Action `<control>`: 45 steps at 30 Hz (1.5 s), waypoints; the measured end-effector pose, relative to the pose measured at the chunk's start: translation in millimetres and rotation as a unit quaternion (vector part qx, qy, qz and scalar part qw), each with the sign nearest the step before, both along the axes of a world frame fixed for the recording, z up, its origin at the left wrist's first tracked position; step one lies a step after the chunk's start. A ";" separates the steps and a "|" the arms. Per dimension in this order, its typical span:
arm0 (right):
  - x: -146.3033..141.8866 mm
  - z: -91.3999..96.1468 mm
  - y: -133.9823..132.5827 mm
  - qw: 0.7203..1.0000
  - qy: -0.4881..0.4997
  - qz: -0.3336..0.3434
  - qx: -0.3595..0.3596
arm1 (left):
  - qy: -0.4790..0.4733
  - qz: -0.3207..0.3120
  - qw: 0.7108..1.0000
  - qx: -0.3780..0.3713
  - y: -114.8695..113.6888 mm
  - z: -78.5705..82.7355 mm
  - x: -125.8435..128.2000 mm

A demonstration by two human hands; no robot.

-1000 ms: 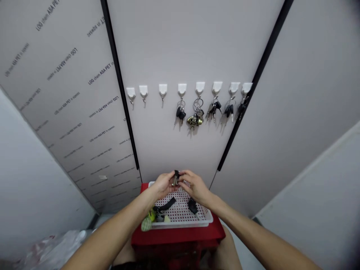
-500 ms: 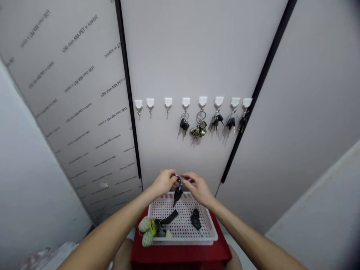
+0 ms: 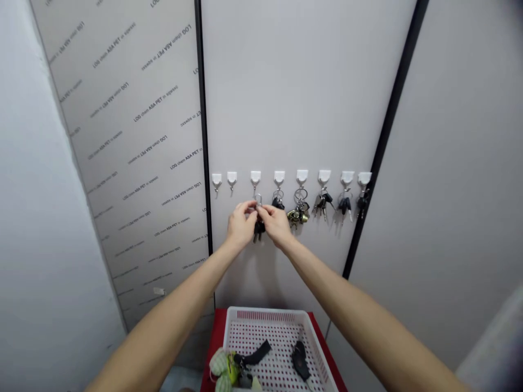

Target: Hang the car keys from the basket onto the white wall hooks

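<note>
While both hands work at the wall, a metal key ring (image 3: 258, 199) sits just below the 3rd hook (image 3: 255, 177) in a row of 8 white adhesive hooks (image 3: 302, 176); contact between ring and hook cannot be confirmed from this view. A black key bunch (image 3: 259, 230) hangs from the ring, below the row and between the hands. The left hand (image 3: 242, 224) and the right hand (image 3: 277, 225) stand just under the row, and their fingers (image 3: 252, 208) are closed narrowly on the ring from either side. For a clean hold, the ring should be gripped by its lower edge, with its upper arc left free and the keys hanging steady. To the right along the row, 5 key bunches (image 3: 322, 204) hang from the remaining hooks. Well below the row, a white plastic tray (image 3: 265, 314) on a red stand (image 3: 214, 332) carries a black strap (image 3: 253, 354) and a black key fob (image 3: 300, 359). Compared with the earlier frame, the hands have risen from above the tray to the row, and the ring has travelled with them.
</note>
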State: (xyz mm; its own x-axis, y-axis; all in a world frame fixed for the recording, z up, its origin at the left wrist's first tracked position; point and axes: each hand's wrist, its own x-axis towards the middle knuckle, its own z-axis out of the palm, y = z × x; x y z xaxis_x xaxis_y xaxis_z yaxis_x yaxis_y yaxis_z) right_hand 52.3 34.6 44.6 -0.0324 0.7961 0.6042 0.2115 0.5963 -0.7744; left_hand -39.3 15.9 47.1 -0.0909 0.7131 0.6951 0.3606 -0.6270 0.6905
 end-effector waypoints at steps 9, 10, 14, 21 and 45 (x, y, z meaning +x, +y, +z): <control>-14.6 17.7 27.3 0.995 -0.053 -0.074 -0.039 | 0.057 0.077 0.994 -0.043 15.8 23.6 1.0; -13.7 15.9 26.9 0.994 -0.066 -0.078 -0.041 | 0.060 0.075 0.994 -0.048 16.2 21.1 0.8; -3.8 5.3 8.1 0.990 -0.113 -0.080 0.008 | 0.059 0.074 0.995 -0.031 8.4 1.6 -2.6; 50.8 -76.3 -51.8 0.926 -0.377 -0.019 0.023 | 0.143 -0.025 0.977 -0.157 -25.0 -86.3 5.6; 73.8 -159.7 -75.2 0.916 -0.365 0.019 -0.167 | 0.172 -0.210 0.909 -0.316 -47.9 -192.8 27.3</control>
